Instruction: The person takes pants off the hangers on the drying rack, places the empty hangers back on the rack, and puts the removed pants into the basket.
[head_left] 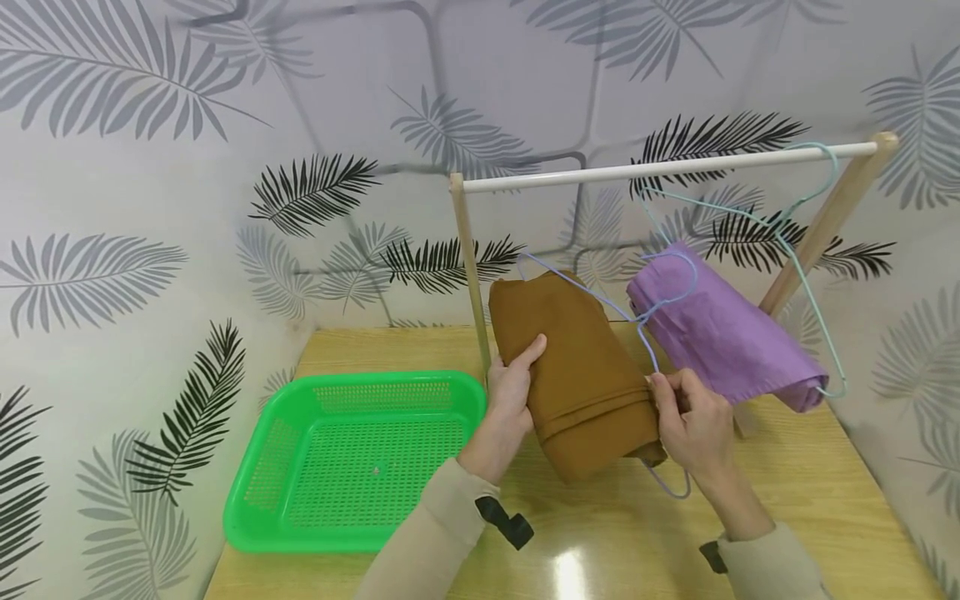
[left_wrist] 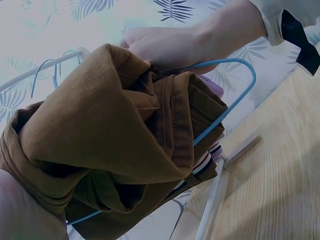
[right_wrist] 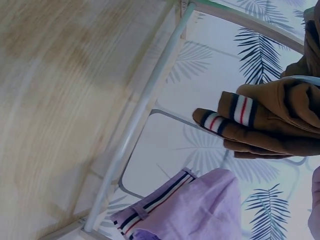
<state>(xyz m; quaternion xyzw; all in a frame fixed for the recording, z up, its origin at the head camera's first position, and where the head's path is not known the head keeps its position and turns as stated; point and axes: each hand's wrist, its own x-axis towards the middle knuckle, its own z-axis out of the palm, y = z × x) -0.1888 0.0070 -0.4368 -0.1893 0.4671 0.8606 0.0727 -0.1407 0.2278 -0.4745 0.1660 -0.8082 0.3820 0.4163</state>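
Tabletop woodgrain [head_left: 588, 525] shines below brown cloth [head_left: 573, 358], before leaf-patterned wall [head_left: 360, 108].

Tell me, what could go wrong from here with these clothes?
The blue hanger runs through loose folds of the brown garment, which might slide off if the left hand lets go. The hanger's hook overlaps the purple garment in the head view and could catch on it. That garment slants on the green hanger, so a knock might shake it loose.
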